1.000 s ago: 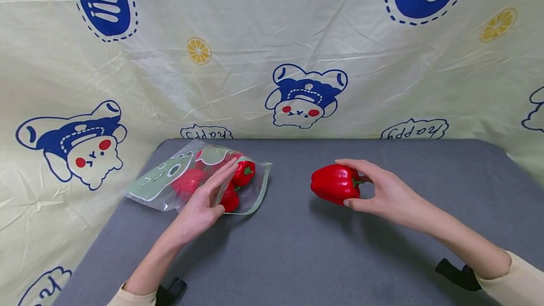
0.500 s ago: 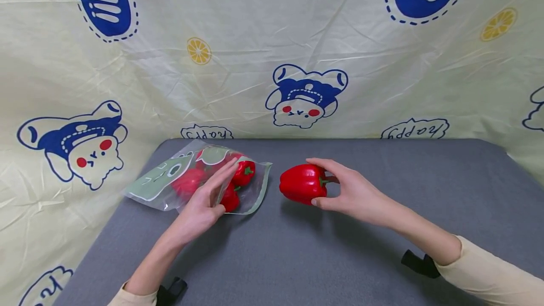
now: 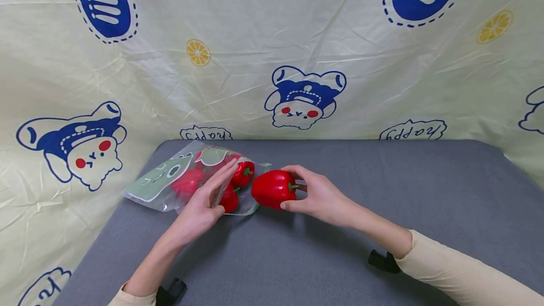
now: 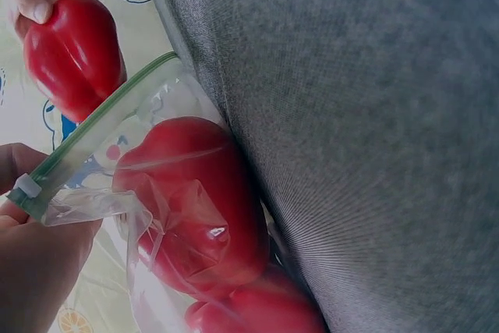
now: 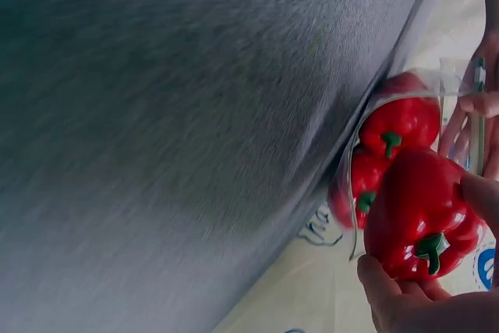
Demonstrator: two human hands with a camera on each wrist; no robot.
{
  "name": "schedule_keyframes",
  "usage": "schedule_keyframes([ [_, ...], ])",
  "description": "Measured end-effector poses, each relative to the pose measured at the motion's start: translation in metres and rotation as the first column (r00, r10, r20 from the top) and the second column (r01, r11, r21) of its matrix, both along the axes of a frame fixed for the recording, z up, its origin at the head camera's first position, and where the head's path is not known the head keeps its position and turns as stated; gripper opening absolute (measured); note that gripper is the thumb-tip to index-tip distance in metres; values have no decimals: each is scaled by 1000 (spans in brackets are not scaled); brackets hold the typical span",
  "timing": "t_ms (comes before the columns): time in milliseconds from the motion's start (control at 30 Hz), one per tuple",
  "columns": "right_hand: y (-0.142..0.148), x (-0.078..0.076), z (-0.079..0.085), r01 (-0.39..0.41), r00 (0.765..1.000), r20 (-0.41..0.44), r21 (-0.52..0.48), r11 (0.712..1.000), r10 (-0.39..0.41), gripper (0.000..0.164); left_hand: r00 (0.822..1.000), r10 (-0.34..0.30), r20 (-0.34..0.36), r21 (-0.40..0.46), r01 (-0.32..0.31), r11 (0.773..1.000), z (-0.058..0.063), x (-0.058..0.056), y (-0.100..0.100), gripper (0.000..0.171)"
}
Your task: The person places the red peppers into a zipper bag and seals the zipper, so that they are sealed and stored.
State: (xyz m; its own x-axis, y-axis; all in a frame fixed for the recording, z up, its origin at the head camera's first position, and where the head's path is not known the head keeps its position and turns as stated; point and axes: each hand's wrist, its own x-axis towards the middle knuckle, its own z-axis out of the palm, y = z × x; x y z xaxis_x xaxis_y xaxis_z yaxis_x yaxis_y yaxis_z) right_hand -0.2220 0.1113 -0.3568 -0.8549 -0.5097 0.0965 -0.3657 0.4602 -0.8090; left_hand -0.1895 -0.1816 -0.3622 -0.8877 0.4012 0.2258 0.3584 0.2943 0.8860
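Observation:
My right hand (image 3: 320,199) grips a red bell pepper (image 3: 272,189) by its stem end, thumb on the near side and fingers on the far side. The pepper is just above the table, in front of the mouth of a clear zip bag (image 3: 146,188) with green print. Several red bell peppers lie inside the bag; two of them, a far pepper (image 5: 398,124) and a near one (image 5: 366,185), face the opening with green stems. My left hand (image 3: 201,209) pinches the bag's upper rim near the white slider (image 4: 28,185), keeping the mouth apart.
A grey cloth-covered table (image 3: 382,183) extends under both hands. Behind it and to the left hangs a pale printed curtain (image 3: 238,13). A black strap (image 3: 384,262) sits at the right wrist and another (image 3: 172,291) at the left.
My right hand has carried the bell pepper leftward across the table, from well apart to right beside the bag's opening. The left hand and the bag have stayed in place.

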Motion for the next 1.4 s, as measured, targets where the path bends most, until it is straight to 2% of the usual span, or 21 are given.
schedule_keyframes([
  [167,-18,-2,-7,8,1000,2,10,1000,-8,68,1000,-3,5,10,3,1000,0,0,0,98],
  [400,-37,-6,-19,12,998,57,-25,1000,-11,68,1000,-6,11,15,5,1000,0,2,2,100],
  [833,-78,5,-23,78,990,129,-113,991,-63,70,998,-59,-30,65,61,996,-4,0,6,98],
  [1033,-91,8,-23,86,984,169,-129,988,-64,73,998,-28,-49,66,31,997,-3,0,6,98],
  [1200,-93,7,-25,63,975,222,-189,980,-20,72,999,-6,-37,73,9,997,-1,0,6,97],
  [1400,-98,2,-27,53,974,228,-191,980,-9,69,999,-3,-32,84,6,996,-2,1,6,97],
])
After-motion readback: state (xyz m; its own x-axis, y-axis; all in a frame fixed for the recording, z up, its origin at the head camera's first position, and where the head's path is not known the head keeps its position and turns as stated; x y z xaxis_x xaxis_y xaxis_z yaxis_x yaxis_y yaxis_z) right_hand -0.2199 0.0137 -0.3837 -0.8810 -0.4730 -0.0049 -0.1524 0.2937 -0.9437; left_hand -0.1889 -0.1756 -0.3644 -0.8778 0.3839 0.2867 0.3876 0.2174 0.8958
